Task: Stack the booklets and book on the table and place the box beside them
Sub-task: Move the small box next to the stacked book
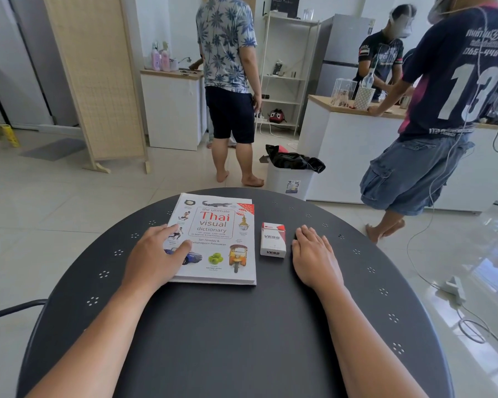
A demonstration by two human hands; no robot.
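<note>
A round, dark grey metal table (242, 326) with small clusters of punched holes carries everything. Under the left hand (153, 257) lies a white, glossy paperback book (217, 245), a Thai visual dictionary with printed pictures on its cover. It sits on top of thin white booklets (249, 201), whose edges peek out at the far right corner. The left hand rests flat, fingers spread, over the book's near left part, thumb on the cover. Between the hands, just to the right of the book and apart from it, stands a small red and white cardboard box (273, 239) printed VESS, lid shut; its contents are hidden. The right hand (314, 254) lies palm down on the tabletop just beside the box, fingers together, holding nothing.
</note>
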